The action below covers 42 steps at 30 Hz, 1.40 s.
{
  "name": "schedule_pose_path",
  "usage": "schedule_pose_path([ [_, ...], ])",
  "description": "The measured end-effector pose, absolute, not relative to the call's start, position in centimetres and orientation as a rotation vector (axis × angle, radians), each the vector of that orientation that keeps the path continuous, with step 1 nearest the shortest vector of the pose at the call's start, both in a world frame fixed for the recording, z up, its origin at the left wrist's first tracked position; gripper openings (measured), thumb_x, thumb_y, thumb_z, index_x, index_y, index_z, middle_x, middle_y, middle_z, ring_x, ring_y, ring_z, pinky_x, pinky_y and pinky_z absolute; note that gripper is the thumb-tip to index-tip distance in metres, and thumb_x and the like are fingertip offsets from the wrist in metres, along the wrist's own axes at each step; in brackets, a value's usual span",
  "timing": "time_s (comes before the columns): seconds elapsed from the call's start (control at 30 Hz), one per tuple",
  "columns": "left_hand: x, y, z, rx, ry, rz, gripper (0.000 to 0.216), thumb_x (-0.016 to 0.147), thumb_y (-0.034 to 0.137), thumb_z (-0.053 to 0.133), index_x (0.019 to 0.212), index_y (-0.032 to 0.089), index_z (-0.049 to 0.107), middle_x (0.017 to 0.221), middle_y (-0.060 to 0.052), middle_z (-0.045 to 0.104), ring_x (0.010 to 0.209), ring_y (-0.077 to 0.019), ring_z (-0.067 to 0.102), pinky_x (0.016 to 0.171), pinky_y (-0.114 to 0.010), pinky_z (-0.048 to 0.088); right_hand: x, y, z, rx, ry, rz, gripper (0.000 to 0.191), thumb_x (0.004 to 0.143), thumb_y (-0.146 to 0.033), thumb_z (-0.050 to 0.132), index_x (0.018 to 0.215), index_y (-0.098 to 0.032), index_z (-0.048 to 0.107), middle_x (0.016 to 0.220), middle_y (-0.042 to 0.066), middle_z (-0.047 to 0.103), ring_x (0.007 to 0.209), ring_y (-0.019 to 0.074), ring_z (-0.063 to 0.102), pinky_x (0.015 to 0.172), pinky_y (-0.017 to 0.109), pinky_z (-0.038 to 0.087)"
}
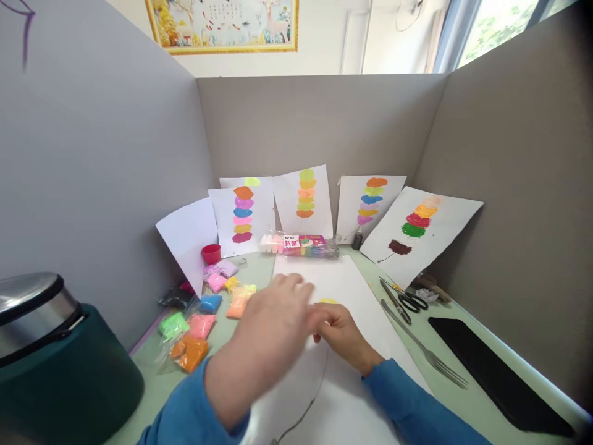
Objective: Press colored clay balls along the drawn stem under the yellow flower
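My left hand (282,324) is held over a white sheet of paper (356,402), its back toward me. Its fingers are smeared by motion, so their grip is unclear. Close beside it, my right hand (340,334) has its thumb and fingers bent together near the left fingertips. Whatever is pinched there, if anything, is hidden. Just behind the hands a yellow patch (329,301) shows on the paper. A thin dark line (306,411) curves down the sheet from below the hands; I cannot tell whether it is drawn or a string.
Bags of coloured clay (192,352) and a red cup (211,253) are at left, beside a dark green bin (60,371). A clay pack (303,245) lies behind the paper. Painted cards (303,201) lean at the back. At right lie a fork (430,355), scissors (412,301) and a black slab (495,371).
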<state>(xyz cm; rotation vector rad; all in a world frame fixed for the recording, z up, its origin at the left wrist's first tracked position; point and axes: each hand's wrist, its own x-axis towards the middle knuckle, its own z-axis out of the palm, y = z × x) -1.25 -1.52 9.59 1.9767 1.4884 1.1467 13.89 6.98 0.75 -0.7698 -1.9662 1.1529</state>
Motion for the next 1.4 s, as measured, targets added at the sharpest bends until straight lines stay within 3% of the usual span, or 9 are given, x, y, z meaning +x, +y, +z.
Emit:
schedule_pose_path([
  [0.07, -3.2, -0.4, 9.1, 1.983, 1.576, 1.056, 0.036, 0.083, 0.044, 0.055, 0.112, 0.023, 0.059, 0.114, -0.008, 0.056, 0.109, -0.0284, 0.05, 0.088, -0.042, 0.044, 13.8, 6.8, 1.1, -0.692, -1.907, 1.122, 0.026, 0.083, -0.038, 0.055, 0.082, -0.018, 0.072, 0.067, 0.002, 0.061, 0.054, 0.011, 0.051, 0.05, 0.023, 0.045],
  [0.17, -5.1, 0.9, 6.8, 1.848, 1.374, 0.893, 0.045, 0.085, 0.045, 0.052, 0.125, 0.024, 0.049, 0.114, -0.008, 0.055, 0.089, -0.0188, 0.056, 0.072, -0.032, 0.051, 13.6, 6.5, 1.4, -0.654, -1.932, 1.005, 0.027, 0.084, -0.037, 0.054, 0.091, -0.018, 0.072, 0.067, 0.002, 0.06, 0.054, 0.0108, 0.05, 0.049, 0.023, 0.043],
  [0.37, -5.3, 1.8, 2.6, 1.664, 1.109, 1.026, 0.041, 0.085, 0.032, 0.054, 0.124, 0.022, 0.05, 0.103, -0.006, 0.051, 0.069, -0.011, 0.052, 0.057, -0.026, 0.049, 13.5, 6.8, 1.5, -0.66, -2.096, 0.72, 0.025, 0.087, -0.032, 0.053, 0.076, -0.019, 0.071, 0.059, 0.0, 0.05, 0.059, 0.0123, 0.046, 0.058, 0.025, 0.036],
  [0.57, -4.9, 1.8, 1.9, 1.695, 1.124, 1.061, 0.04, 0.091, 0.034, 0.046, 0.13, 0.026, 0.047, 0.103, -0.005, 0.052, 0.071, -0.0117, 0.052, 0.064, -0.028, 0.047, 13.6, 6.5, 2.8, -0.661, -2.211, 0.993, 0.022, 0.089, -0.023, 0.05, 0.089, -0.023, 0.072, 0.065, -0.002, 0.055, 0.058, 0.0104, 0.045, 0.06, 0.022, 0.035],
  [0.8, -4.7, 1.6, 1.5, 1.739, 1.119, 1.116, 0.043, 0.09, 0.03, 0.047, 0.132, 0.028, 0.046, 0.121, -0.008, 0.049, 0.102, -0.021, 0.049, 0.084, -0.034, 0.044, 13.6, 6.5, 1.7, -0.772, -2.155, 0.843, 0.013, 0.082, -0.019, 0.059, 0.085, -0.021, 0.072, 0.058, -0.004, 0.044, 0.057, 0.0096, 0.04, 0.057, 0.022, 0.031],
  [1.0, -4.8, 1.4, 1.6, 1.647, 1.035, 1.087, 0.046, 0.089, 0.029, 0.047, 0.135, 0.028, 0.04, 0.125, -0.009, 0.046, 0.076, -0.0135, 0.051, 0.072, -0.031, 0.047, 13.4, 6.0, 2.5, -0.728, -2.125, 1.043, 0.017, 0.083, -0.017, 0.057, 0.078, -0.022, 0.072, 0.066, -0.003, 0.053, 0.059, 0.0094, 0.043, 0.06, 0.022, 0.034],
  [1.13, -4.5, 1.0, 1.7, 1.659, 1.065, 1.07, 0.046, 0.092, 0.03, 0.043, 0.137, 0.027, 0.037, 0.115, -0.007, 0.051, 0.074, -0.0127, 0.05, 0.079, -0.033, 0.044, 13.0, 5.3, 3.2, -0.658, -2.066, 1.128, 0.021, 0.085, -0.017, 0.054, 0.073, -0.021, 0.071, 0.07, -0.002, 0.064, 0.065, 0.0108, 0.05, 0.062, 0.022, 0.036],
  [1.27, -4.2, 1.0, 1.6, 1.563, 1.029, 1.082, 0.044, 0.091, 0.031, 0.045, 0.135, 0.029, 0.041, 0.118, -0.007, 0.05, 0.072, -0.0117, 0.048, 0.074, -0.031, 0.044, 12.7, 5.1, 3.0, -0.61, -1.944, 1.305, 0.016, 0.082, -0.013, 0.053, 0.074, -0.018, 0.066, 0.072, 0.0, 0.068, 0.066, 0.0123, 0.055, 0.06, 0.023, 0.037],
  [1.4, -4.0, 1.1, 1.9, 1.388, 0.92, 1.119, 0.042, 0.089, 0.031, 0.05, 0.13, 0.03, 0.048, 0.115, -0.006, 0.052, 0.075, -0.012, 0.049, 0.071, -0.029, 0.043, 12.8, 5.1, 3.2, -0.606, -1.953, 1.323, 0.015, 0.083, -0.02, 0.053, 0.071, -0.018, 0.062, 0.071, 0.002, 0.069, 0.062, 0.0127, 0.054, 0.057, 0.025, 0.036],
])
